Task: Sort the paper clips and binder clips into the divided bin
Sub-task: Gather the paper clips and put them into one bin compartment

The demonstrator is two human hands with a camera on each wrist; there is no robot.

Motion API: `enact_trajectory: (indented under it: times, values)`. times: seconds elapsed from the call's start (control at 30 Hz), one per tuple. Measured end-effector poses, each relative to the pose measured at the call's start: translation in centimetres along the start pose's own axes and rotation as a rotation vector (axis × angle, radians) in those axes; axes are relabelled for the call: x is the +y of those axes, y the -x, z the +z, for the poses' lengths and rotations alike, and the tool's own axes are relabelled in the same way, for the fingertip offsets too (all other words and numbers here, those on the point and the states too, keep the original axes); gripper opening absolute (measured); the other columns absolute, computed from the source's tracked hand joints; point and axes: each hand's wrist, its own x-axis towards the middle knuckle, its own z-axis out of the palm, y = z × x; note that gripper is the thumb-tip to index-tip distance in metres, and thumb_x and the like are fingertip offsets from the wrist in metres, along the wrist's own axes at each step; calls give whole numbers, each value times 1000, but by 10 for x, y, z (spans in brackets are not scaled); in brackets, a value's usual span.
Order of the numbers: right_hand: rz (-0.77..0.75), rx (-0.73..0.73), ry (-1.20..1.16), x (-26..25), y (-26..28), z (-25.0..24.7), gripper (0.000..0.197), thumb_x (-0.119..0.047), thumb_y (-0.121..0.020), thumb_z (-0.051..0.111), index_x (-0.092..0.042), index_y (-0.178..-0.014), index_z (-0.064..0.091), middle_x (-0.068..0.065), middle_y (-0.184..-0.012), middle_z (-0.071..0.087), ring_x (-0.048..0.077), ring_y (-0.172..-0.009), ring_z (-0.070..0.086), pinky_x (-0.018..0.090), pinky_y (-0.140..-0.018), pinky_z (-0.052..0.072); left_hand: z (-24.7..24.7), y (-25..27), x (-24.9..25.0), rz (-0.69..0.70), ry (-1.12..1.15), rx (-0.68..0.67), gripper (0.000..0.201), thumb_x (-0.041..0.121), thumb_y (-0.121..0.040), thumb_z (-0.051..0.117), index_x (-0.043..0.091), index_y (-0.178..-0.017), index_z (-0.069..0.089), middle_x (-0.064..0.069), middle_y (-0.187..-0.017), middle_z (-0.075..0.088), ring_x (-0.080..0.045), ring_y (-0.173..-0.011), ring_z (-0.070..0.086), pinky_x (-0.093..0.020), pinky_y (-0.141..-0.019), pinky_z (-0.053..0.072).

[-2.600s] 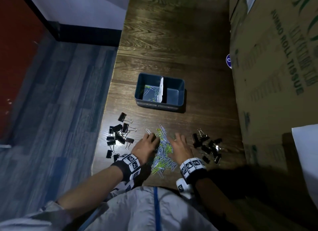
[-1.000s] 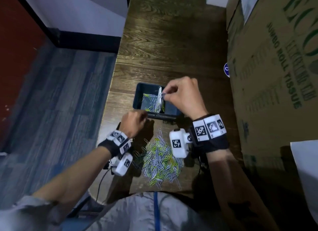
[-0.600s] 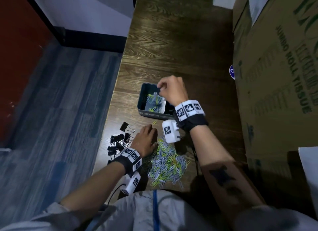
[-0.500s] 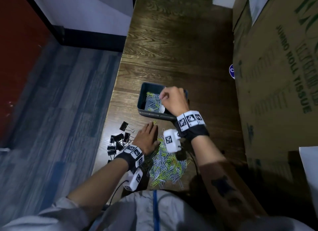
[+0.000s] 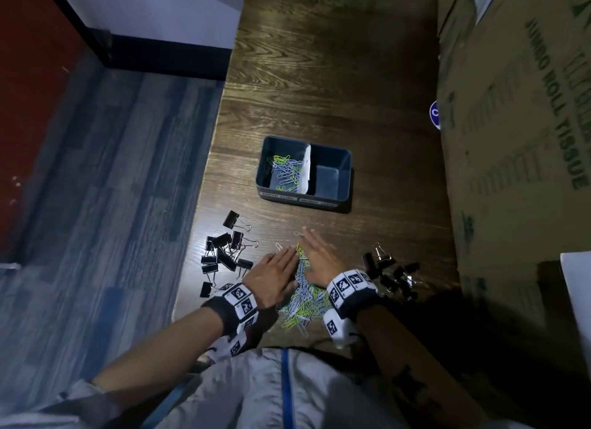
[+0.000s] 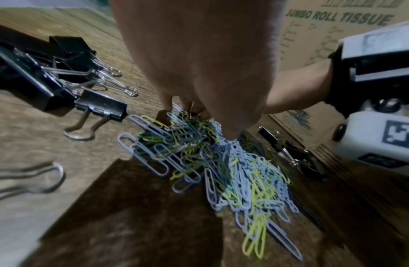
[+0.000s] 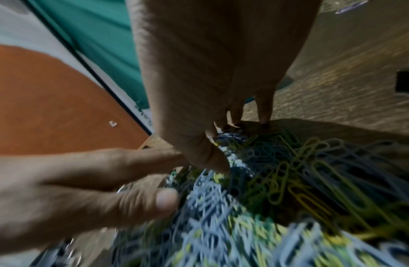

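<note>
Dark wood-grain tabletop is carrying everything we are sorting. Black binder clips lie in two heaps, one left of our hands, one right. Our left hand and right hand are lying flat, fingers straight, flanking the blue and yellow paper clip pile. Beyond, the dark blue divided plastic bin is holding paper clips in its left compartment. Brown cardboard box is reading "JUMBO ROLL TISSUE".

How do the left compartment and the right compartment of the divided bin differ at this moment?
The left compartment of the divided bin holds a small heap of blue and yellow-green paper clips; the right compartment shows only its bare floor. The white divider leans toward the left compartment. Both share the same dark blue walls, and no binder clips lie in either.
</note>
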Motion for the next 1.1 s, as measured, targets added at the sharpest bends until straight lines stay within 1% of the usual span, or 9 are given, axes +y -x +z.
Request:
enact_trajectory:
  times: [0.1,0.27,0.4,0.5,0.6,0.67,0.73,0.87,1.1]
  values:
    - [-45,-9,41,-4,17,9,82,-10,-90,58,-14,-159,13,1,-168,-4,18,-154,0,38,-123,12,6,10,7,30,38,-24,70,50,-101,20,9,-154,0,-13,-161,-4,-25,-149,-2,-41,-120,4]
    - [-3,117,-108,4,42,8,66,-23,-94,61,-23,-154,33,1,-163,25,20,-150,20,36,-121,16,10,23,0,68,125,110,68,52,-96,31,16,-152,15,-11,-160,13,-27,-147,14,-43,-118,23]
    - [228,145,-247,15,57,9,84,-36,-90,70,-33,-157,19,-2,-167,-3,29,-152,4,50,-120,15,-1,23,-3,-58,123,75,88,61,-91,45,15,-154,4,-11,-161,4,-28,-148,6,-42,-118,17]
    - [270,67,-157,17,53,19,95,-37,-86,75,-35,-158,13,2,-167,-3,35,-151,6,53,-118,20,-2,16,2,-75,34,10,97,56,-86,59,17,-154,3,-14,-160,3,-33,-146,11,-47,-114,30]
    - [213,157,-25,9,49,33,82,-21,-84,75,-30,-152,31,8,-162,20,34,-142,26,49,-110,36,-3,10,7,-33,-41,93,81,35,-84,69,15,-149,25,-15,-148,30,-33,-129,36,-43,-92,48]
    - [166,244,-18,2,47,37,70,-5,-81,71,-24,-144,46,10,-148,40,32,-131,40,47,-104,44,-5,6,8,-20,3,138,67,25,-84,68,14,-142,37,-14,-135,41,-31,-117,45,-41,-79,52]
    - [147,317,-37,-2,46,36,59,3,-79,68,-17,-133,57,10,-134,51,32,-121,49,47,-98,48,-9,4,9,-50,87,161,55,20,-87,65,15,-136,42,-12,-127,45,-29,-107,52,-39,-78,52]
    - [150,301,-149,-2,49,24,47,1,-90,62,-15,-135,59,13,-144,49,33,-127,49,42,-108,41,-12,1,5,-75,221,212,36,13,-85,68,18,-119,56,-4,-107,56,-24,-87,61,-26,-74,48]
    - [256,208,-236,8,43,2,34,-17,-88,74,-19,-122,68,9,-118,70,25,-101,67,36,-90,54,-24,3,-1,-106,287,265,26,0,-87,64,22,-101,69,4,-88,64,-10,-72,59,-15,-67,48]
